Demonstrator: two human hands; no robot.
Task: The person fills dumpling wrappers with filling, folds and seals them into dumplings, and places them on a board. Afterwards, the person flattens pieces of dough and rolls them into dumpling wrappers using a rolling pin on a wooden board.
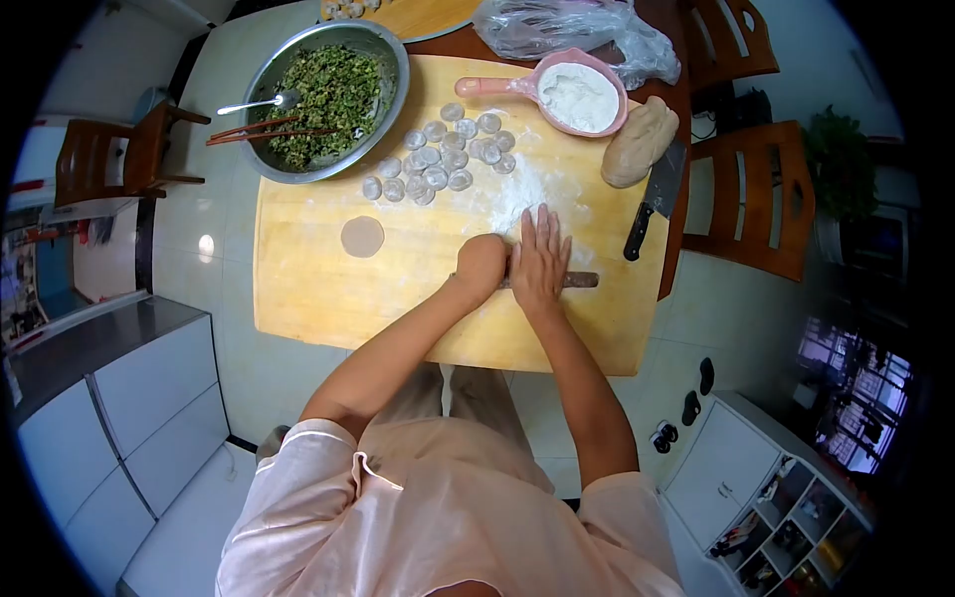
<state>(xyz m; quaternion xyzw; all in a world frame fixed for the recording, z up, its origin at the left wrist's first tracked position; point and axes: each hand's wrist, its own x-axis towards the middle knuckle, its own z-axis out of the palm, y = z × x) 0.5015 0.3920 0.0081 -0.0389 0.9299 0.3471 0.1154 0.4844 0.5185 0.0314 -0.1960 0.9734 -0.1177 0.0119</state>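
Observation:
My right hand (540, 261) lies flat across a dark wooden rolling pin (581, 281), fingers stretched out toward the far side of the board. Close beside it, my left hand (481, 267) is closed in a loose fist near the pin's left part; what its fingers hold is hidden. A rolled round dough wrapper (362, 237) lies flat to the left. Beyond my hands, several small flattened dough pieces (435, 177) are grouped on the board, next to a patch of loose flour (519, 192).
The wooden board (308, 298) carries a steel bowl (396, 109) of chopped green filling with a spoon and chopsticks (249, 131). At the right are a pink scoop (497, 87) of flour, a dough lump (640, 144) and a cleaver (657, 199). A plastic bag (567, 30) lies behind.

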